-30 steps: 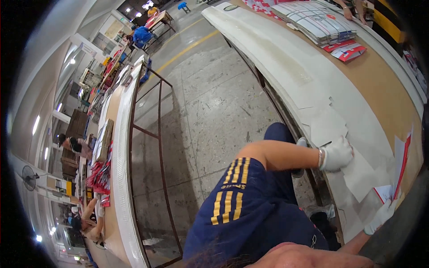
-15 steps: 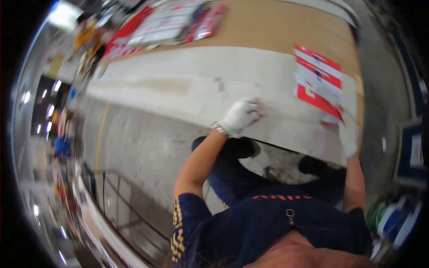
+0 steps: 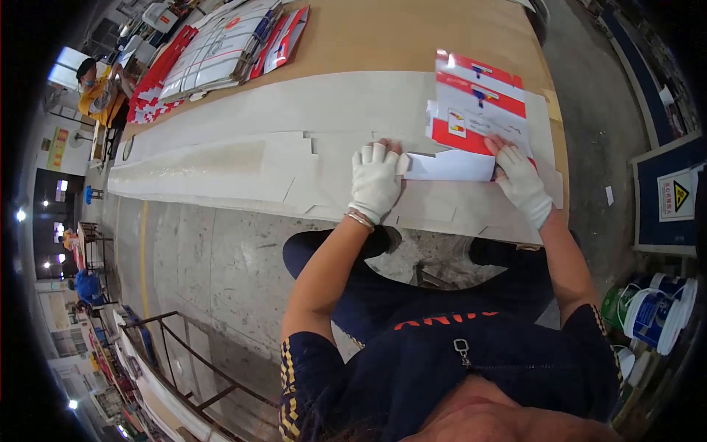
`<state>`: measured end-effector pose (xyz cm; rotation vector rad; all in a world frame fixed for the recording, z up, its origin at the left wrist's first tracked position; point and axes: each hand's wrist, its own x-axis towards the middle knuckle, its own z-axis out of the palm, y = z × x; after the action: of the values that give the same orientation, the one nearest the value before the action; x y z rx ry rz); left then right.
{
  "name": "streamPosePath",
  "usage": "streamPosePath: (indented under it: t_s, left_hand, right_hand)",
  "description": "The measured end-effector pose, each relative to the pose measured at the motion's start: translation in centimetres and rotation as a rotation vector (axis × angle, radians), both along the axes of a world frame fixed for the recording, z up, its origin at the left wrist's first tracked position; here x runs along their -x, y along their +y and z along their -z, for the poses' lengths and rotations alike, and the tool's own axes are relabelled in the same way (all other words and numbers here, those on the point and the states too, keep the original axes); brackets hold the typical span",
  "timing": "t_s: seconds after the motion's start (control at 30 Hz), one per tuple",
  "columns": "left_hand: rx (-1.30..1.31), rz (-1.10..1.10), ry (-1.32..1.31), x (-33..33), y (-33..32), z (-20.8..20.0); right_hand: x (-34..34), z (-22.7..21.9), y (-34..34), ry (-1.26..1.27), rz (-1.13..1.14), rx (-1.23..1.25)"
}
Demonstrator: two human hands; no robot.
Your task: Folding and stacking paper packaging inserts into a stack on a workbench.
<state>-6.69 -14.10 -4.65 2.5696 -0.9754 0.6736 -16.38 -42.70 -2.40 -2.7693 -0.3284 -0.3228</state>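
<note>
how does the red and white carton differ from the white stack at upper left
The carton has broad red and white bands; the stack is mostly white, crossed by thin dark lines. The carton looks like one piece, while the stack has many layers. The right hand touches the carton; neither hand touches the stack. Both rest on the same table.

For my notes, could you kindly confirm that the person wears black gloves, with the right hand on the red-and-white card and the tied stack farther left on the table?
Not quite: the head view shows white gloves, not black. The right hand is on the red-and-white card, and the tied stack lies farther left on the table.
</note>
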Motion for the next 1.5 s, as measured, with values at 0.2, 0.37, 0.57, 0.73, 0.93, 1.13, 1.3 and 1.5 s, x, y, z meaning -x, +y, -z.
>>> streamPosePath:
  t_s: [0.2, 0.37, 0.57, 0.73, 0.93, 1.13, 1.3, 1.5]
  left_hand:
    - [0.216, 0.111, 0.341, -1.5, 2.7, 1.1]
    - [0.193, -0.045, 0.329, -1.1, 0.6, 1.1]
    - [-0.04, -0.13, 0.156, -0.9, -1.0, 1.9]
    - [-0.19, 0.036, 0.246, -0.8, 1.1, 1.6]
    - [-0.415, 0.034, 0.233, 0.9, 6.9, -3.1]
    - [-0.638, 0.001, 0.141, 1.6, 8.1, -3.9]
    - [-0.688, -0.056, 0.083, 1.8, 7.7, -3.9]
    - [0.023, -0.428, 0.486, -0.9, 8.6, -3.3]
  right_hand:
    - [-1.0, 0.0, -1.1, 0.054, -0.009, -0.182]
    - [1.2, 0.6, -1.0, -0.03, 0.201, -0.415]
    - [1.6, 4.2, -0.3, 0.032, -0.054, 0.208]
    - [-1.9, 2.4, 5.6, 0.084, -0.267, 0.259]
    - [-3.3, 2.4, 6.5, 0.081, -0.305, 0.261]
    - [-3.4, 2.6, 6.5, 0.131, -0.317, 0.222]
    - [-3.1, 2.9, 6.4, 0.159, -0.308, 0.171]
    - [-3.3, 2.4, 6.6, 0.159, -0.299, 0.166]
